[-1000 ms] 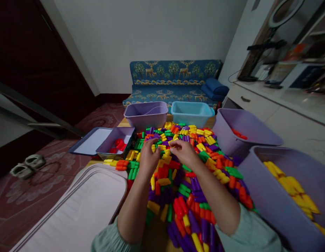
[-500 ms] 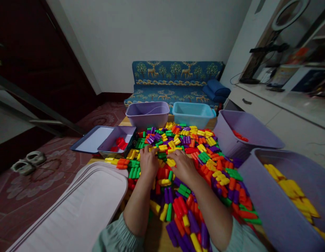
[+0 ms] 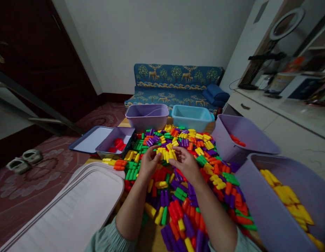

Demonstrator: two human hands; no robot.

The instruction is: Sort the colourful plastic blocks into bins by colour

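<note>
Several yellow plastic toy blocks are gathered between my two hands, just over the middle of the pile. My left hand closes on their left end, thumb toward me. From the other side my right hand grips the right end with thumb and fingers. Around and beneath both hands spreads a heap of toy blocks in red, orange, yellow, green and purple. Some blocks look joined in flat groups. My fingers hide part of the yellow ones.
A purple bin and a light blue bin line the far edge. At right, one purple bin holds red pieces, a nearer bin yellow ones. A tin with red pieces and stacked white lids lie left.
Both hands have picked yellow blocks out of the pile and brought them together between the fingers. The view has shifted slightly.
</note>
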